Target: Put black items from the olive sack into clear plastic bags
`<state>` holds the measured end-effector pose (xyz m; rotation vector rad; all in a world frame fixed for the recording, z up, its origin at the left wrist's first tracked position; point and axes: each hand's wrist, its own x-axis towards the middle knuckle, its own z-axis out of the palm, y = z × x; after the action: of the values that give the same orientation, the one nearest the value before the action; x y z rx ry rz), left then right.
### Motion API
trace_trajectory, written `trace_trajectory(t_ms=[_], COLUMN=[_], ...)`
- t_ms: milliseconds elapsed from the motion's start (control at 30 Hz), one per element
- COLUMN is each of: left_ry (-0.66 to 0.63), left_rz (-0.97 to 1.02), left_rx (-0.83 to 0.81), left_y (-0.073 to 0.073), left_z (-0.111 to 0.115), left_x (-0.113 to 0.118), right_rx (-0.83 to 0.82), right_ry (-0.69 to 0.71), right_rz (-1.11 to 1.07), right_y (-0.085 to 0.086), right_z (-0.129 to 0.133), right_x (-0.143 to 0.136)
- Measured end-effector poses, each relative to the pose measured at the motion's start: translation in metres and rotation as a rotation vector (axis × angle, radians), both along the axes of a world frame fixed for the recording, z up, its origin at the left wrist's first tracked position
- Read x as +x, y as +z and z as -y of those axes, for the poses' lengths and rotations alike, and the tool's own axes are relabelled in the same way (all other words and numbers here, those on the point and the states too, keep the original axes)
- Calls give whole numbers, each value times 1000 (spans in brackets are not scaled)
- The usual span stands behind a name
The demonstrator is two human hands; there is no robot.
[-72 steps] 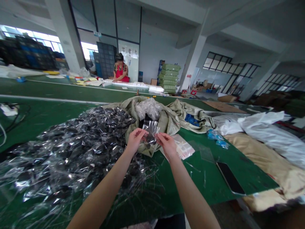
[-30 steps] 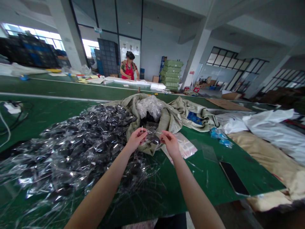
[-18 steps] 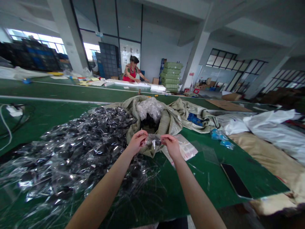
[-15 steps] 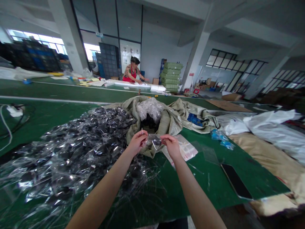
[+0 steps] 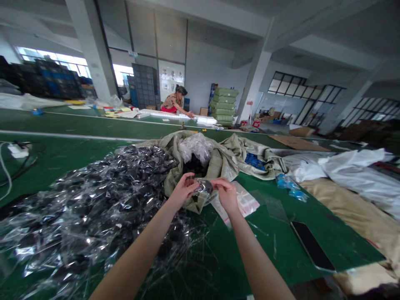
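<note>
Between my hands is a small clear plastic bag [image 5: 203, 186] with a dark round piece inside. My left hand [image 5: 183, 189] grips its left side, thumb in front. At the other end, the fingertips of my right hand [image 5: 225, 191] pinch the plastic. Just beyond them an olive woven sack [image 5: 218, 164] lies with its mouth toward me, dark pieces and crumpled clear plastic [image 5: 196, 148] in it. To the left spreads a big heap of bagged dark pieces [image 5: 112, 191]. A stack of flat clear bags with reddish print [image 5: 245, 202] lies by my right hand.
A phone [image 5: 312, 246] lies on the green table [image 5: 268, 258] at the right. Behind it are blue bagged pieces [image 5: 290, 187] and a second sack [image 5: 231, 143] with blue contents. A power strip [image 5: 19, 150] sits far left. Across the tables a co-worker [image 5: 175, 102] leans over white material.
My left hand has shifted from pinching the bag's end to gripping around the piece. My right hand has drawn slightly closer. The co-worker has bent lower.
</note>
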<state>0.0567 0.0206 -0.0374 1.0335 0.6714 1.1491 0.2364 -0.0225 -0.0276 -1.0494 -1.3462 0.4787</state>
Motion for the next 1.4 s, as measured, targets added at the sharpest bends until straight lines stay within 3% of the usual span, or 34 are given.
trace_trajectory(t_ms=[100,200,367,567,733,933,1200,1400], left_ry=[-110,-207,-65,76,112,77,-9,-132], left_rz=[-68,-109,-126,-211,-252,-146,-92,70], left_rx=[-68,-6,128,213,265,165,67,10], left_y=[-4,-9,-9,-10,-13,-13,-13,-20], left_z=[0,0,4,4,2,7,9,14], left_x=[1,3,8,9,7,10,11,9], right_rx=[6,-8,-70,-212,-335,-354,-318,-311], right_ry=[-5,-17,5,197,213,246,257,313], right_rz=[-2,7,-201,-474,-399,-397,-488,-533], right_y=[3,6,7,8,6,-6,-9,-32], right_z=[2,2,-2,3,6,-2,1,0], right_x=[3,6,7,8,7,2,-5,-19])
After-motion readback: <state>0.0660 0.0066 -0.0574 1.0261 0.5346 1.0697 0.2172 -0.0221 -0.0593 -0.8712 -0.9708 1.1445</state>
